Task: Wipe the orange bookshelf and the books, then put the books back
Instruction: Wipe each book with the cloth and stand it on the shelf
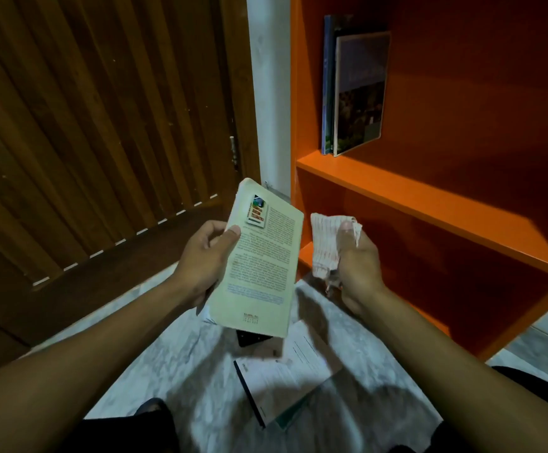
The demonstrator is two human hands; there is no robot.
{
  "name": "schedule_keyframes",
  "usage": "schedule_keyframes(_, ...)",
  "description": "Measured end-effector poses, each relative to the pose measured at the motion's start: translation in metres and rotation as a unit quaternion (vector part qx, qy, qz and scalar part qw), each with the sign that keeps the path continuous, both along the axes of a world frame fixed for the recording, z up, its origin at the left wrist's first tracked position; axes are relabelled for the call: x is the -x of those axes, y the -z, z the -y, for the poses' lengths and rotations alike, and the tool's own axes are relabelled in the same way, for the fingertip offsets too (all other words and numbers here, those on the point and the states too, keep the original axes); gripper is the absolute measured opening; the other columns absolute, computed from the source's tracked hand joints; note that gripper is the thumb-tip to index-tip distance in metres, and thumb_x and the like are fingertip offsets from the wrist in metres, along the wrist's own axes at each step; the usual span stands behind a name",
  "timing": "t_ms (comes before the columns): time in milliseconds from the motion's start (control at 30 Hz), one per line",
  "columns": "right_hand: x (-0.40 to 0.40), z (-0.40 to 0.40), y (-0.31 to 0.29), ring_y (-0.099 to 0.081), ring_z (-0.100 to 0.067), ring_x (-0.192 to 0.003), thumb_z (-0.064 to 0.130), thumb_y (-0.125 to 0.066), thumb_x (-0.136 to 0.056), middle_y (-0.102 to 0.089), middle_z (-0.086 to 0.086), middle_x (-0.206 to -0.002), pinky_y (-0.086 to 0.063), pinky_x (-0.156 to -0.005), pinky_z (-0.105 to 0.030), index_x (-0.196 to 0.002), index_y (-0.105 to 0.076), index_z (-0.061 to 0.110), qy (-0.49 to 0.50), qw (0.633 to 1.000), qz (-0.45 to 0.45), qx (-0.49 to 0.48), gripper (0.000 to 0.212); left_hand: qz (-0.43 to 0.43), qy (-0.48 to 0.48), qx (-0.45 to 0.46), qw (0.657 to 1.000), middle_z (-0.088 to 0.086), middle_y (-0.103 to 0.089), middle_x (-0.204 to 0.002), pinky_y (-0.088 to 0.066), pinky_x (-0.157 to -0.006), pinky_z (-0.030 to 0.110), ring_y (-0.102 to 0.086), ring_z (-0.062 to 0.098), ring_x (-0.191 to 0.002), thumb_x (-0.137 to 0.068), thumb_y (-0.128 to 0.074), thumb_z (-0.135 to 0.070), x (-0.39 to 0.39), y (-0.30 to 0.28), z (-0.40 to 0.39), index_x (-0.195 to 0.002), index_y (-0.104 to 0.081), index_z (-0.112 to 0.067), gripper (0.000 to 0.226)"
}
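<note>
- Shelving of the orange bookshelf [429, 204] is seen mostly bare, with two upright books [354, 93] already stood at the left end of the upper shelf; whether its surfaces have been wiped cannot be told from the dim light.
- Floor space [200, 371] between the knees is occupied by a white book [285, 377] lying flat, partly over a dark item whose nature is hard to make out; these are judged not yet put back.
- Pale paperback [259, 263] is held up, back cover showing, gripped along its edge by the left hand [200, 259], apparently mid-wipe.
- Striped cloth [326, 243] is clenched in the right hand [357, 263], just beside the paperback, not touching it.
</note>
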State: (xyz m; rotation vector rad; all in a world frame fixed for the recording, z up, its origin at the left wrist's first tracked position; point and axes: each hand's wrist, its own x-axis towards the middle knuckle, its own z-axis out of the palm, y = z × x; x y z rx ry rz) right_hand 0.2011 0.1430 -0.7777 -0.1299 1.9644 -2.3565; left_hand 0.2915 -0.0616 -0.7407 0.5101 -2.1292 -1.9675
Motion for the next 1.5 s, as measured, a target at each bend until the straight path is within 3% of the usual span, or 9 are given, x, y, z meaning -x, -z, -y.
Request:
schedule_keyframes(233,-0.015,0.022,-0.021,-0.066,0.011,-0.088,0.032,-0.042,-0.107,-0.066,0.018,-0.104,-0.050,-0.070,-0.010,-0.124,-0.059,0.024,0.006,0.994,-0.113,-0.003,0.025,0.014,0.094,-0.033,0.995,0.011,-0.077,-0.099,-0.062,-0.068,0.043,-0.076,0.032,-0.086,-0.099,-0.058,-0.023,-0.001,0.006,-0.053,-0.110,-0.053,-0.007,0.021)
schedule_keyframes(400,-0.029,0.027,-0.009,-0.065,0.004,-0.097,0.044,-0.042,-0.104,-0.069,0.026,-0.102,-0.051,-0.087,-0.031,-0.115,-0.060,0.034,-0.042,0.989,-0.132,-0.054,0.023,0.019,0.050,-0.114,0.992,0.018,-0.075,-0.102,-0.058,-0.084,0.054,-0.073,0.038,-0.092,-0.097,-0.062,-0.025,0.008,0.014,-0.063,-0.103,-0.054,-0.009,0.019)
schedule_keyframes(533,-0.046,0.025,0.004,-0.068,-0.008,-0.105,0.057,-0.043,-0.098,-0.069,0.010,-0.116,-0.055,-0.094,-0.046,-0.129,-0.056,0.030,-0.118,0.981,-0.134,-0.078,0.043,0.002,-0.024,-0.177,0.984,0.010,-0.077,-0.085,-0.061,-0.065,0.038,-0.075,0.025,-0.074,-0.096,-0.063,-0.022,0.019,0.013,-0.058,-0.098,-0.054,-0.012,0.013)
schedule_keyframes(867,-0.069,0.017,0.021,-0.044,-0.007,-0.139,0.044,-0.039,-0.105,-0.054,0.012,-0.145,-0.036,-0.117,-0.045,-0.143,-0.049,0.027,-0.246,0.948,-0.155,-0.126,0.042,-0.027,-0.122,-0.248,0.961,0.012,-0.073,-0.116,-0.055,-0.086,0.063,-0.071,0.037,-0.102,-0.094,-0.066,-0.025,0.037,0.008,-0.014,-0.128,-0.056,-0.006,0.040)
schedule_keyframes(1067,-0.065,0.009,0.020,-0.057,0.018,-0.096,0.044,-0.041,-0.104,-0.061,0.005,-0.137,-0.047,-0.078,-0.008,-0.140,-0.053,0.020,-0.294,0.932,-0.142,-0.157,0.045,-0.031,-0.172,-0.194,0.965,0.005,-0.076,-0.108,-0.060,-0.081,0.055,-0.075,0.029,-0.097,-0.095,-0.065,-0.028,0.034,0.001,0.008,-0.124,-0.061,-0.011,0.034)
schedule_keyframes(1200,-0.058,0.003,0.030,-0.052,0.015,-0.092,0.038,-0.044,-0.105,-0.062,0.019,-0.107,-0.041,-0.082,-0.015,-0.112,-0.062,0.025,-0.314,0.888,-0.169,-0.291,0.024,-0.049,-0.185,-0.206,0.960,0.003,-0.076,-0.110,-0.057,-0.084,0.061,-0.074,0.029,-0.098,-0.095,-0.064,-0.029,0.029,-0.004,0.021,-0.125,-0.061,-0.017,0.032)
schedule_keyframes(1267,-0.054,0.003,0.040,-0.051,0.008,-0.071,0.036,-0.044,-0.106,-0.053,0.016,-0.076,-0.036,-0.069,-0.021,-0.082,-0.050,0.036,-0.299,0.882,-0.146,-0.334,0.025,-0.060,-0.173,-0.235,0.955,0.003,-0.075,-0.113,-0.053,-0.087,0.066,-0.073,0.031,-0.102,-0.097,-0.061,-0.029,0.025,-0.009,0.024,-0.124,-0.062,-0.019,0.029)
schedule_keyframes(1367,-0.044,0.001,0.049,-0.048,0.003,-0.060,0.036,-0.039,-0.107,-0.052,0.009,-0.069,-0.038,-0.060,-0.019,-0.090,-0.056,0.030,-0.252,0.935,-0.031,-0.248,0.025,-0.074,-0.141,-0.256,0.954,0.006,-0.074,-0.116,-0.051,-0.093,0.065,-0.071,0.032,-0.106,-0.101,-0.055,-0.029,0.018,-0.019,0.023,-0.124,-0.065,-0.019,0.027)
schedule_keyframes(1500,-0.022,0.004,0.037,-0.070,-0.025,-0.097,0.055,-0.044,-0.099,-0.067,-0.018,-0.120,-0.057,-0.081,-0.043,-0.132,-0.056,0.017,-0.198,0.957,0.210,-0.038,0.052,-0.070,-0.063,-0.260,0.961,0.007,-0.072,-0.121,-0.049,-0.099,0.062,-0.069,0.032,-0.111,-0.104,-0.048,-0.031,0.008,-0.026,0.015,-0.125,-0.066,-0.021,0.029)
